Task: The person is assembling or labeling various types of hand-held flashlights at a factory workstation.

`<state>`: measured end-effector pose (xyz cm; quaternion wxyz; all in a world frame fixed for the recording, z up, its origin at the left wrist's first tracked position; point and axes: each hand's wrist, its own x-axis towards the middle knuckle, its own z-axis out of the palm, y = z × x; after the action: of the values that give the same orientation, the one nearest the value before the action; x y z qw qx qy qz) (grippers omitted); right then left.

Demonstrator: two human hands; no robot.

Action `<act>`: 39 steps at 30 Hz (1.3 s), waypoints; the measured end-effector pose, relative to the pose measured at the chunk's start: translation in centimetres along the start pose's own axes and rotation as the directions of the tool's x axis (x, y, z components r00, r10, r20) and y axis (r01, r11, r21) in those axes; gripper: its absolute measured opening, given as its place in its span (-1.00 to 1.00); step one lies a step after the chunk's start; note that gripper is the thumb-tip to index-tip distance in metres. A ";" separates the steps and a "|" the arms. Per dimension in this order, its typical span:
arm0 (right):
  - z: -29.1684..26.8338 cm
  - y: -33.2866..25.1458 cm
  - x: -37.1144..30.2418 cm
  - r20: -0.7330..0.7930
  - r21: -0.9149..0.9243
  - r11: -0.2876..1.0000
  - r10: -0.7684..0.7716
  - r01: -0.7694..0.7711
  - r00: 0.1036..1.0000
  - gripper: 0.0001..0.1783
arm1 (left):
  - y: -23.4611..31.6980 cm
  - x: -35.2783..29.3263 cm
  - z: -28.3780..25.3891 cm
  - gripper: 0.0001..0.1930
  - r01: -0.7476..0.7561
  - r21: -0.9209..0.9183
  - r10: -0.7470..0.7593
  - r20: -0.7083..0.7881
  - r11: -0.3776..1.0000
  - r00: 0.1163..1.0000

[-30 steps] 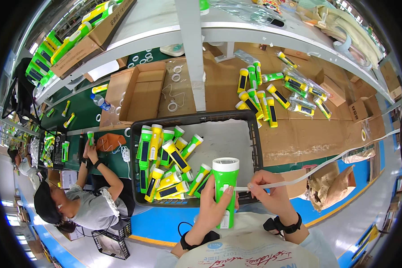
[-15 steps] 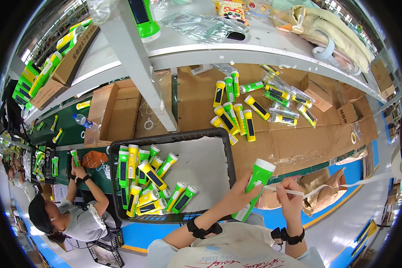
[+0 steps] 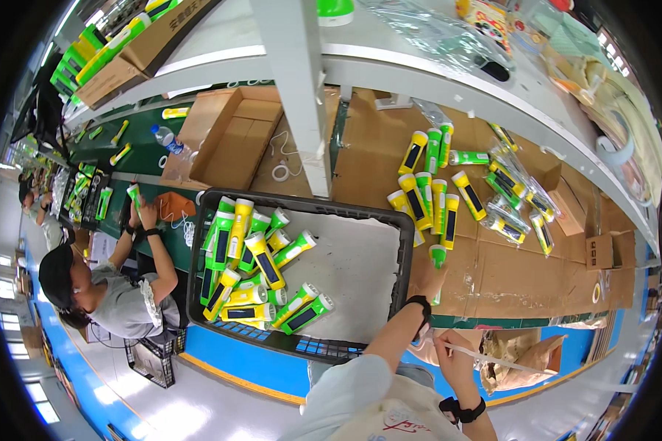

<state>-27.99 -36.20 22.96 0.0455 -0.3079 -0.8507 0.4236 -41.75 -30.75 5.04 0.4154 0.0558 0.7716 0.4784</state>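
Note:
My left hand (image 3: 424,276) is stretched forward over the cardboard, its fingers closed around a green flashlight (image 3: 438,256); most of its body is hidden by the hand. Just beyond it lies a group of yellow and green flashlights (image 3: 439,202) with dark panels. Close to my body, my right hand (image 3: 452,354) pinches a white strip (image 3: 496,360) that runs off to the right. Left of my left arm, a black plastic crate (image 3: 402,279) holds a heap of similar flashlights (image 3: 266,259) on its left side.
A grey metal post (image 3: 296,95) rises behind the crate to a shelf. Bagged flashlights (image 3: 507,184) and small cardboard boxes (image 3: 603,250) sit on the right. An open carton (image 3: 239,140) stands at the back. A co-worker (image 3: 118,272) sits on the left, holding a flashlight.
My left hand has carried the green flashlight forward, from in front of me to the cardboard. My right hand has lowered with the white strip. The view has turned.

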 end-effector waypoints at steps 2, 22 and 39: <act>0.1 4.3 -0.9 0.009 -0.094 0.986 0.139 -0.138 0.990 -0.83 | 1.4 0.5 0.0 -0.58 0.012 0.088 0.006 -0.206 0.996 0.979; 5.3 12.1 2.0 -0.124 0.129 0.981 0.161 -0.144 0.979 -0.76 | -10.3 -8.2 -36.9 -0.23 0.201 0.599 0.359 -0.679 0.775 0.640; 7.7 -12.7 2.7 0.200 0.711 0.701 -0.115 -0.063 0.973 -0.90 | -2.1 -16.7 -33.2 -0.51 -0.042 -0.865 0.317 0.138 0.500 0.938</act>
<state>-38.92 -45.76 27.07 0.0684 -0.2031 -0.6243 0.7512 -53.38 -62.93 19.79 0.4406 -0.0072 0.3612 0.8218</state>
